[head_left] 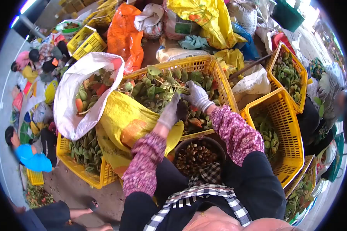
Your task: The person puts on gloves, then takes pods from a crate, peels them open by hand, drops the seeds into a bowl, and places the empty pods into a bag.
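Observation:
My left hand [174, 110], in a grey glove with a dark palm, is closed at the stems of a leafy sprig [166, 85] over the front of a yellow crate [228, 86]. Beside it my right hand [198, 96], in a light grey glove, has its fingers bent round the same stems. Green leaves, pods and some orange-red pieces fill the crate. Between my knees, a dark bucket [222, 154] holds many small brown round pieces [194, 156]. A yellow sack [121, 115] lies beside my left forearm.
An open white sack [63, 102] of green and orange pods stands at left, above another yellow crate [79, 169]. More yellow crates [291, 154] stand at right. An orange sack [123, 34] and a yellow bag [216, 23] lie beyond. People sit on both sides.

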`<act>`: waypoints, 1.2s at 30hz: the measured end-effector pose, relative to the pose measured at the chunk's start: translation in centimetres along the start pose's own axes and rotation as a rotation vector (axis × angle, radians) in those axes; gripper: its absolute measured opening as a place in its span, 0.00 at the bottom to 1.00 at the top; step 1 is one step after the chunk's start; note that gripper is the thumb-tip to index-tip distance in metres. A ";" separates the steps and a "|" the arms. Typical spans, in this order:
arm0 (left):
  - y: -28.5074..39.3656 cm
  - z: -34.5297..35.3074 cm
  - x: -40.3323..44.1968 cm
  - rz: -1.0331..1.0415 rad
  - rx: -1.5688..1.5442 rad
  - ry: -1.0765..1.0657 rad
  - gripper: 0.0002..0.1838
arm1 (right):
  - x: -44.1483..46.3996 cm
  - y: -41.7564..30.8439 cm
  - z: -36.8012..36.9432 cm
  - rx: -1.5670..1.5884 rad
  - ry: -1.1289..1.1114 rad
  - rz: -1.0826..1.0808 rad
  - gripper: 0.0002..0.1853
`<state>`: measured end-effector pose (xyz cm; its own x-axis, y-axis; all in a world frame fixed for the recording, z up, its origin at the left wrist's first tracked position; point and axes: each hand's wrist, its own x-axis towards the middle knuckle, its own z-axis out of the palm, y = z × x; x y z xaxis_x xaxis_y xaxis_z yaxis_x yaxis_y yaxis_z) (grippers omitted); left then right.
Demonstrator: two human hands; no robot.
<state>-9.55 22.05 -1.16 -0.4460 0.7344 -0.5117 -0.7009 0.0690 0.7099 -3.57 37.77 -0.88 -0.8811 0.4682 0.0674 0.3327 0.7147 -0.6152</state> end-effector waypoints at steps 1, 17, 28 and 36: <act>-0.6 0.5 1.9 0.033 -0.145 -0.035 0.33 | -0.8 -0.3 -0.3 0.066 0.016 -0.040 0.28; -4.4 5.4 -2.5 0.486 -0.309 0.310 0.26 | -11.3 0.5 -3.7 0.951 -0.314 0.112 0.15; -8.1 7.0 -8.3 0.451 -0.140 0.200 0.27 | -17.9 -0.7 -2.1 0.909 -0.024 -0.115 0.16; -11.7 7.7 -11.7 0.655 0.151 0.111 0.26 | -21.9 0.3 -2.7 1.137 -0.100 0.100 0.24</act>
<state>8.15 17.88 0.26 -0.8122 0.5833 0.0057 -0.1850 -0.2668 0.9458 16.68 29.13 -0.45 -0.9076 0.4165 -0.0534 -0.0485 -0.2303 -0.9719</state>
